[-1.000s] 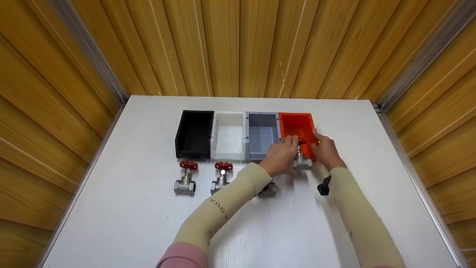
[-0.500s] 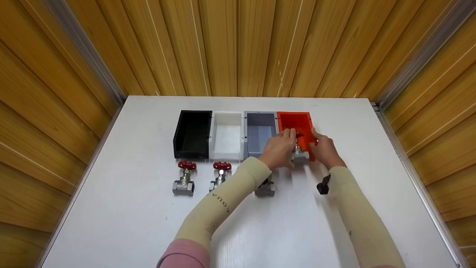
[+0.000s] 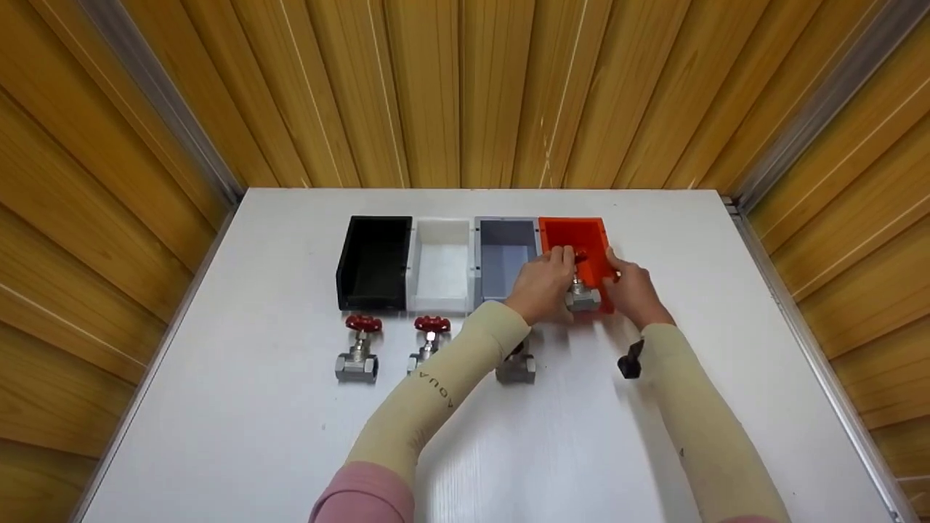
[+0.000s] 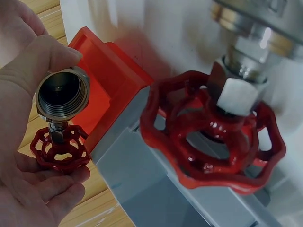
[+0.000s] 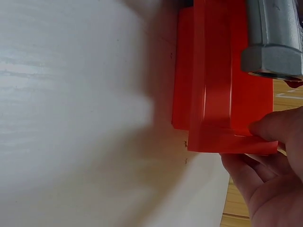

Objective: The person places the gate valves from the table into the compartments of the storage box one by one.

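Note:
My left hand (image 3: 543,287) holds a metal gate valve (image 3: 582,298) with a red handwheel over the front of the red storage bin (image 3: 574,231). In the left wrist view, the thumb lies along the valve body (image 4: 61,97) and the fingers are curled under its handwheel (image 4: 60,161). My right hand (image 3: 639,296) pinches the right side wall of that bin. In the right wrist view, thumb and fingers (image 5: 244,177) are on either side of the red rim (image 5: 232,144), while the valve's threaded end (image 5: 274,59) hangs over the bin.
Black (image 3: 374,298), white (image 3: 439,303) and grey (image 3: 506,219) bins adjoin the red one in a row. Before them stand more red-wheeled valves: the left one (image 3: 357,363), the middle one (image 3: 430,335) and a third (image 3: 516,369) partly behind my left forearm. Wood-slat walls (image 3: 436,94) enclose the white table (image 3: 232,407).
My left hand has moved the valve forward, from the bin's front edge to further over the red bin. The right hand keeps its hold on the bin wall.

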`<state>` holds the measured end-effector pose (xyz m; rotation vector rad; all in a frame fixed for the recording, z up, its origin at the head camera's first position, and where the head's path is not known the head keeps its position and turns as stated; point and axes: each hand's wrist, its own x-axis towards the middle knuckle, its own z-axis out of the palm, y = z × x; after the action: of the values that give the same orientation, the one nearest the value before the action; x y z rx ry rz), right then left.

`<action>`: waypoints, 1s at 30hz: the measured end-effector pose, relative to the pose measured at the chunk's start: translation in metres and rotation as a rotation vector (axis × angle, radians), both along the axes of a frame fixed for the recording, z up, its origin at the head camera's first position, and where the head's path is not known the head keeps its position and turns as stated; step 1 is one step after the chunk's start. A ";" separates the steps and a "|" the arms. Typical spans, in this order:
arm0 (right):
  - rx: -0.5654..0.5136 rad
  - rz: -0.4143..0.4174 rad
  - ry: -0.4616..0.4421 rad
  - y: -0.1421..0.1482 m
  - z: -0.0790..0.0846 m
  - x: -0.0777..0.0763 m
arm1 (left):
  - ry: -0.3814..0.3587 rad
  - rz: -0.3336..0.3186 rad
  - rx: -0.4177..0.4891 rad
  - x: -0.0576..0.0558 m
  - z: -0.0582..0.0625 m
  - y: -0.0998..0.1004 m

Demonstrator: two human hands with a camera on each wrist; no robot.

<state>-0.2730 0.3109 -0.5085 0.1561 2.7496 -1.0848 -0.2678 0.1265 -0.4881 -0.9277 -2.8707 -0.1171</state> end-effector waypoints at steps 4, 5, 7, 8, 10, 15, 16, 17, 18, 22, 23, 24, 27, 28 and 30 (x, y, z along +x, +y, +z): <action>0.013 -0.010 -0.005 -0.003 0.001 -0.001 | 0.002 0.010 -0.041 -0.002 0.003 0.001; 0.008 -0.014 -0.008 -0.003 0.002 -0.001 | 0.006 0.012 -0.049 -0.003 0.003 0.001; 0.010 -0.008 -0.007 -0.004 0.002 -0.002 | 0.015 0.018 -0.064 -0.005 0.003 0.002; 0.003 -0.008 -0.015 -0.004 0.002 -0.002 | 0.015 0.021 -0.065 -0.006 0.002 0.002; -0.006 -0.007 -0.025 -0.004 0.002 -0.002 | 0.017 0.030 -0.074 -0.007 0.001 0.003; -0.014 -0.014 -0.036 0.000 0.002 -0.003 | 0.020 0.036 -0.085 -0.011 0.000 0.008; -0.019 -0.018 -0.039 0.001 0.002 -0.003 | 0.021 0.035 -0.087 -0.011 0.000 0.009; -0.019 -0.017 -0.041 0.001 0.003 -0.003 | 0.024 0.036 -0.090 -0.012 0.001 0.010; -0.020 -0.015 -0.045 0.001 0.003 -0.003 | 0.025 0.037 -0.090 -0.012 0.001 0.010; -0.013 -0.016 -0.054 -0.001 0.004 -0.002 | 0.025 0.047 -0.102 -0.016 0.001 0.011; -0.016 -0.018 -0.061 -0.001 0.005 -0.002 | 0.021 0.051 -0.104 -0.017 0.001 0.011; -0.019 -0.020 -0.066 -0.002 0.005 -0.001 | 0.019 0.054 -0.106 -0.018 0.001 0.012; -0.029 -0.027 -0.077 -0.002 0.005 -0.002 | 0.020 0.063 -0.119 -0.021 0.001 0.012; -0.031 -0.031 -0.080 -0.002 0.005 -0.002 | 0.021 0.065 -0.124 -0.022 0.001 0.012; -0.032 -0.030 -0.075 -0.002 0.004 -0.002 | 0.025 0.068 -0.128 -0.024 0.001 0.013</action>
<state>-0.2750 0.3086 -0.5048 0.2301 2.6703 -1.1067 -0.2916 0.1391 -0.4873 -0.8444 -2.9108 0.0849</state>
